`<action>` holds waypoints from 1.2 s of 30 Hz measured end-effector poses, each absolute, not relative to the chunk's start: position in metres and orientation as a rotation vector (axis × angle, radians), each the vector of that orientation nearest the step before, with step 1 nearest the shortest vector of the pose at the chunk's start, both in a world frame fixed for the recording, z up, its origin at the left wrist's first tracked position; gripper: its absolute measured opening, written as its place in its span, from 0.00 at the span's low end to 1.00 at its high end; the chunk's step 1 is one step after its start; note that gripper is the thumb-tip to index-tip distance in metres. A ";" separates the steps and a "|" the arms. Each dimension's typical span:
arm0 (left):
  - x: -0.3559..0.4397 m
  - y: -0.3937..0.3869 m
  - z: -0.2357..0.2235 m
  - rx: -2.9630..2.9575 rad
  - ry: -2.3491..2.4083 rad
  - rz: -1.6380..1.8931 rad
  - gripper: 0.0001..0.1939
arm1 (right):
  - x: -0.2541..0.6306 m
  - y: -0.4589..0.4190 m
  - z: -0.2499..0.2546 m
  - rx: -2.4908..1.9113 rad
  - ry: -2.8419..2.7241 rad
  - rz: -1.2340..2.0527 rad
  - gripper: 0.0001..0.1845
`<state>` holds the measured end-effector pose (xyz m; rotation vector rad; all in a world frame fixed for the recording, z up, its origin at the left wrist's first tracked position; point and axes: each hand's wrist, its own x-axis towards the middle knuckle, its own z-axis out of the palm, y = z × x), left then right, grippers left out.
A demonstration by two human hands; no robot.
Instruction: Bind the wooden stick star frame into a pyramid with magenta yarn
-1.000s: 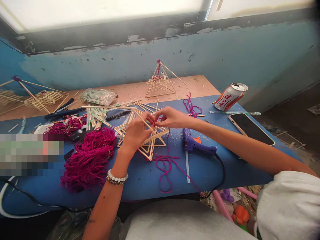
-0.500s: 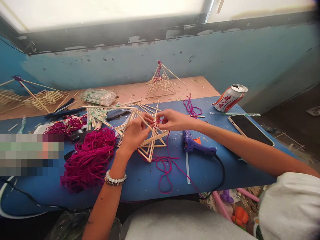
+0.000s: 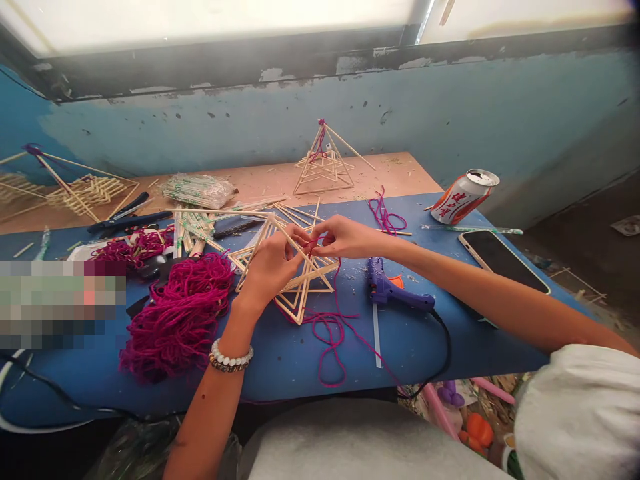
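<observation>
A pyramid frame of thin wooden sticks (image 3: 300,287) stands on the blue table top (image 3: 280,360) in front of me. My left hand (image 3: 273,263) grips its upper sticks near the apex, fingers closed. My right hand (image 3: 345,237) pinches a strand of magenta yarn (image 3: 330,330) at that apex. The yarn trails down from the apex and loops over the table towards me.
A heap of magenta yarn (image 3: 175,320) lies at the left. A purple glue gun (image 3: 393,292) with a black cord lies right of the frame. A phone (image 3: 503,260) and a tilted drink can (image 3: 463,195) are far right. A finished stick pyramid (image 3: 323,163), stick bundles (image 3: 197,192) and pliers (image 3: 127,215) lie behind.
Both hands have stayed at the apex of the frame, the fingers shifting slightly on the yarn. The frame and the loose yarn have hardly moved.
</observation>
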<state>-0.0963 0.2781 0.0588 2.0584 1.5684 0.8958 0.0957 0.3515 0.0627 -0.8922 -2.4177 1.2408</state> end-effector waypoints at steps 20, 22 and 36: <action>-0.097 0.280 0.055 1.988 1.722 0.808 0.11 | 0.098 0.346 0.059 -0.979 -2.396 1.091 0.13; -0.096 0.281 0.055 2.007 1.726 0.792 0.10 | 0.098 0.344 0.060 -0.964 -2.394 1.099 0.13; -0.094 0.278 0.057 2.071 1.732 0.796 0.05 | 0.098 0.349 0.057 -0.837 -2.326 1.289 0.11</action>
